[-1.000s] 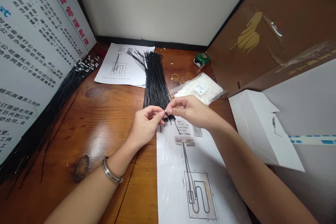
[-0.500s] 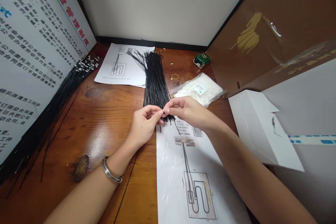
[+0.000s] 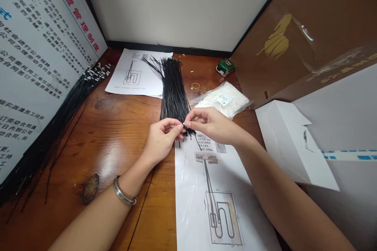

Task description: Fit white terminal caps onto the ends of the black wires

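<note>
My left hand [image 3: 165, 137], closed in a pinch, holds the end of a thin black wire. Against it, fingertip to fingertip, my right hand [image 3: 210, 125] pinches a small white connector [image 3: 184, 124] that is mostly hidden by the fingers. Just beyond both hands lies a thick bundle of black wires [image 3: 175, 86], its near ends partly covered by my fingers. A clear bag of white pieces [image 3: 224, 100] rests behind my right hand. At the far left, another bundle of black wires [image 3: 59, 121] carries white tips.
Under my right forearm lies a printed wiring drawing [image 3: 194, 211]; a second drawing sheet [image 3: 118, 74] is at the back. A green tape measure [image 3: 225, 67] and a yellow rubber band [image 3: 195, 86] sit farther off. Upright panels and a folded white card [image 3: 282, 137] border the wooden table [image 3: 123, 125].
The hands stay nearly in place. My right fingertips have shifted slightly, and a bit of white now shows between the two pinches.
</note>
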Action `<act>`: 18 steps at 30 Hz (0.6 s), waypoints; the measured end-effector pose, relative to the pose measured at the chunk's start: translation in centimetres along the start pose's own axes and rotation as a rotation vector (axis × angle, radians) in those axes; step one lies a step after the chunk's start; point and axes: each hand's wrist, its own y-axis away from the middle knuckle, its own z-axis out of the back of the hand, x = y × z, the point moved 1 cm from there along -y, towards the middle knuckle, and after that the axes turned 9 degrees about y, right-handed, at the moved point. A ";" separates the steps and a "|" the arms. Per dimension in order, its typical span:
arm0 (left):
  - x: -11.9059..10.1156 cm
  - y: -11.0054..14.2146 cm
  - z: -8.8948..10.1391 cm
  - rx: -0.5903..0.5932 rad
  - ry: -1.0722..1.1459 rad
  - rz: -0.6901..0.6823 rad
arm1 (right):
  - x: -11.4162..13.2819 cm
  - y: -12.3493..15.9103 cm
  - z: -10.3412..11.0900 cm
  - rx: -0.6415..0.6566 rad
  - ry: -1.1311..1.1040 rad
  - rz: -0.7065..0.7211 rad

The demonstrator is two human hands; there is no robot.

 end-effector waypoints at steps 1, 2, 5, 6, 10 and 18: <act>-0.1 0.0 0.0 0.007 0.001 0.004 | 0.0 0.1 0.1 0.004 0.039 0.024; -0.1 0.0 0.0 0.014 0.003 0.007 | 0.0 0.1 0.2 0.008 0.075 0.046; -0.2 0.0 -0.1 0.032 0.008 0.014 | 0.1 0.2 0.5 0.017 0.127 0.081; -0.3 0.1 -0.1 0.037 0.009 0.015 | 0.1 0.2 0.5 0.020 0.126 0.085; -0.4 0.1 -0.1 0.037 0.016 0.022 | 0.2 0.2 0.4 0.046 0.083 0.076; -0.3 0.1 -0.1 0.038 -0.004 0.024 | 0.5 0.2 0.2 0.036 0.111 0.066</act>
